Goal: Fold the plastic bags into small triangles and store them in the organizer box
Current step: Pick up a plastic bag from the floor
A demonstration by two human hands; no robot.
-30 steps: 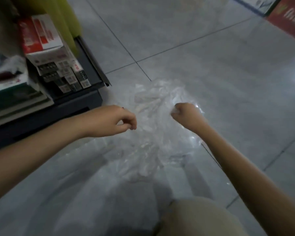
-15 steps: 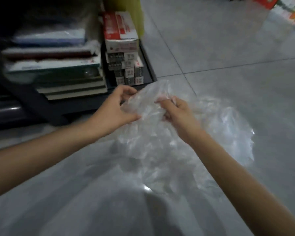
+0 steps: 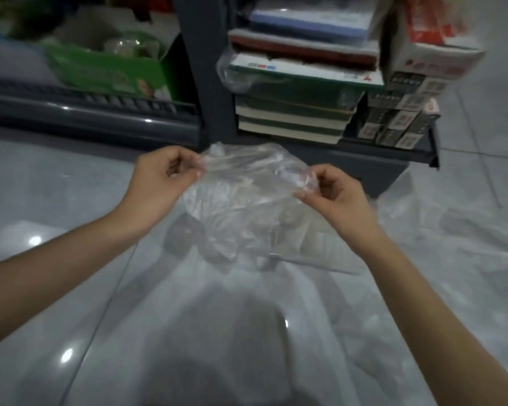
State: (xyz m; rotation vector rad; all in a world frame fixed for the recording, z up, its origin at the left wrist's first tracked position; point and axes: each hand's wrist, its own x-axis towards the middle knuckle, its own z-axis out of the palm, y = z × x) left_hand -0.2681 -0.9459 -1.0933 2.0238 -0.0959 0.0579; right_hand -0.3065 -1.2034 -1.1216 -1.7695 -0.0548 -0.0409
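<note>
A: Item one, plastic bag (image 3: 247, 194): clear, crumpled. Location?
B: In the air above the tiled floor (image 3: 50, 194), in front of the dark shelf unit (image 3: 364, 168). Its upper edge is drawn out between the two hands, and the rest hangs toward the floor.
A: Left hand (image 3: 162, 178)?
B: Thumb and fingers pinching the bag's upper left corner.
A: Right hand (image 3: 332, 197)?
B: Likewise, pinching the upper right corner. Neither grip is loose.
A: Purpose of the hold?
B: Probably to pull the film taut and find straight edges, so it can be laid flat for a first fold. No triangle is begun.
A: Item two, organizer box?
B: Not identifiable. The shelf carries a stack of books (image 3: 294, 112), small cartons (image 3: 399, 124) and a green carton (image 3: 106, 71). Which of them, if any, serves as storage I cannot tell.
A: Other stock?
B: More clear plastic (image 3: 458, 230) lying on the floor to the right, likely awaiting folding.
</note>
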